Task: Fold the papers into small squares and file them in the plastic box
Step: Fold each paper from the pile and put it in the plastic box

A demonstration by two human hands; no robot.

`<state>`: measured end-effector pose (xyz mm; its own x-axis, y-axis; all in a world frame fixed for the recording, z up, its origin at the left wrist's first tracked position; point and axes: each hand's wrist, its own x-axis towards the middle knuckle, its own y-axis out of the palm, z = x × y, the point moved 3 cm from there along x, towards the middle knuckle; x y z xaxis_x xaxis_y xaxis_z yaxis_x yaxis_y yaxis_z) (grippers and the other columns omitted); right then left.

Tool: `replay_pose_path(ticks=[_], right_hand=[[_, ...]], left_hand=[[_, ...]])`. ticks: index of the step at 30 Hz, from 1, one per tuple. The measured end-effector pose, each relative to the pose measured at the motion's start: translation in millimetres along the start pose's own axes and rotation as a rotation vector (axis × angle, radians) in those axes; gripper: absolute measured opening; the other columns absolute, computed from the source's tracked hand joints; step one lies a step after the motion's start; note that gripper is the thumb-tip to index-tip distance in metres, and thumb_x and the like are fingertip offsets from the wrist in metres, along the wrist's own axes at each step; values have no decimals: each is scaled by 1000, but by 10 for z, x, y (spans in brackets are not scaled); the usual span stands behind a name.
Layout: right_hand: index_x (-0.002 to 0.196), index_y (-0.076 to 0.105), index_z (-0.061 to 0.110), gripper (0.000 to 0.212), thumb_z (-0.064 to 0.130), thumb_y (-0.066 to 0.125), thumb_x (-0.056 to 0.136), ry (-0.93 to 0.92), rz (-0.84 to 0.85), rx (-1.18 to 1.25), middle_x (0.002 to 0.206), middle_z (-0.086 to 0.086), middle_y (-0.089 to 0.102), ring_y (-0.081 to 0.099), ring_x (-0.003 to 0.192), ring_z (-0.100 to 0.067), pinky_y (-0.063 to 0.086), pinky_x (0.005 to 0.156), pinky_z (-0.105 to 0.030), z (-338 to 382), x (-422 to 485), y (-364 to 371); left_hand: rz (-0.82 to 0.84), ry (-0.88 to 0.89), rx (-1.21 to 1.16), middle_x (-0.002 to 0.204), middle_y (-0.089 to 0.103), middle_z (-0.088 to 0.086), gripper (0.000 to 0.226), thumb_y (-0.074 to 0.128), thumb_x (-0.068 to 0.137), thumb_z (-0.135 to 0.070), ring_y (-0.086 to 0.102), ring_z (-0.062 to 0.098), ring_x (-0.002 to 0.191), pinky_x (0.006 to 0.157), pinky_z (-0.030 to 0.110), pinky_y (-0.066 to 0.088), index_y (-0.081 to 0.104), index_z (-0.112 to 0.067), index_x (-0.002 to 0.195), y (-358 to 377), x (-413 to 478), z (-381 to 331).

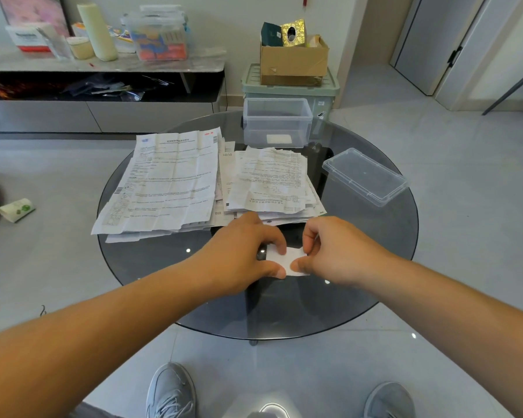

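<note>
Mid-fold: left hand (248, 251) and right hand (332, 251) both pinch a small folded paper (287, 260) near the table's (151, 267) front edge. Next probably press the crease, then drop it in the plastic box (277, 122) at the far edge.

We can read nothing here. Large creased sheet (163, 182) on the counter (375, 224): bold heading, printed lines, barcodes near its corners, all too blurred for us. Smaller paper stack (272, 179) just beside it: dense print, illegible. Red-and-white box (27, 37) on the shelf (163, 66) carries a dark word we cannot make out. Green bin (323, 95): small stickers, unreadable.
</note>
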<state>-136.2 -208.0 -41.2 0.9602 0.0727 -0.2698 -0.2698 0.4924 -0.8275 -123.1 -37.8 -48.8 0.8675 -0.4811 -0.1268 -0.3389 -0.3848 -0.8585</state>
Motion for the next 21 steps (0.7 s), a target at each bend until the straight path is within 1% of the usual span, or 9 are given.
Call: replay_pose_path(ticks=[2, 4, 6, 8, 10, 13, 17, 19, 21], right_hand=[[79, 58, 27, 25, 32, 82, 79, -17, 8, 12, 86, 7, 61, 60, 76, -15, 49, 66, -31, -19, 1, 14], [79, 58, 31, 23, 36, 80, 80, -37, 10, 3, 84, 11, 59, 58, 76, -11, 45, 69, -29, -33, -7, 33], [82, 58, 33, 23, 42, 80, 79, -54, 2, -3, 81, 12, 59, 56, 76, -9, 44, 74, -31, -46, -23, 53], [86, 59, 34, 26, 48, 80, 77, -63, 7, 4, 80, 13, 58, 55, 75, -8, 46, 80, -35, -47, -38, 68], [88, 60, 35, 29, 52, 81, 75, -58, 29, -7, 80, 14, 56, 53, 75, -7, 47, 82, -37, -42, -43, 61], [89, 61, 36, 33, 51, 84, 72, -29, 79, -23, 81, 14, 55, 53, 76, -8, 46, 82, -37, -36, -32, 18], [85, 61, 32, 33, 46, 87, 71, 1, 125, -22, 81, 11, 59, 56, 74, -13, 48, 82, -38, -21, 17, 1], [84, 61, 32, 31, 42, 87, 72, -2, 148, -24, 82, 11, 58, 56, 72, -12, 48, 74, -31, -22, 40, -19], [84, 62, 31, 28, 36, 88, 74, -8, 177, -23, 82, 12, 55, 55, 71, -9, 42, 62, -26, -38, 50, -49]], left_hand=[[27, -11, -82, 101, 48, -11, 28, 78, 82, -44, 52, 6, 91, 82, 19, 45, 70, -39, 109, 7, 18, 32], [18, -9, -128, 90, 52, -15, 20, 79, 84, -38, 54, 3, 79, 67, 11, 39, 74, -36, 104, 12, 44, 43], [1, -10, -154, 77, 55, -13, 17, 81, 83, -36, 53, 3, 69, 60, 10, 35, 75, -34, 98, 22, 77, 39], [14, -15, -174, 73, 56, -13, 20, 82, 81, -38, 53, 5, 65, 59, 11, 34, 76, -32, 98, 33, 98, 42], [47, -23, -192, 75, 57, -14, 25, 84, 78, -41, 54, 5, 68, 60, 13, 36, 76, -32, 99, 27, 110, 49], [68, -34, -171, 80, 56, -15, 28, 85, 77, -40, 55, 3, 72, 61, 13, 36, 75, -32, 101, 11, 114, 47], [91, -32, -141, 86, 56, -16, 30, 85, 77, -39, 55, 1, 76, 62, 12, 36, 73, -32, 103, -8, 116, 39], [124, -42, -141, 87, 58, -15, 31, 86, 76, -39, 56, 3, 75, 61, 14, 37, 72, -33, 104, -22, 123, 46], [143, -51, -145, 88, 59, -13, 33, 87, 75, -38, 56, 6, 74, 61, 16, 38, 72, -34, 103, -32, 135, 54]])
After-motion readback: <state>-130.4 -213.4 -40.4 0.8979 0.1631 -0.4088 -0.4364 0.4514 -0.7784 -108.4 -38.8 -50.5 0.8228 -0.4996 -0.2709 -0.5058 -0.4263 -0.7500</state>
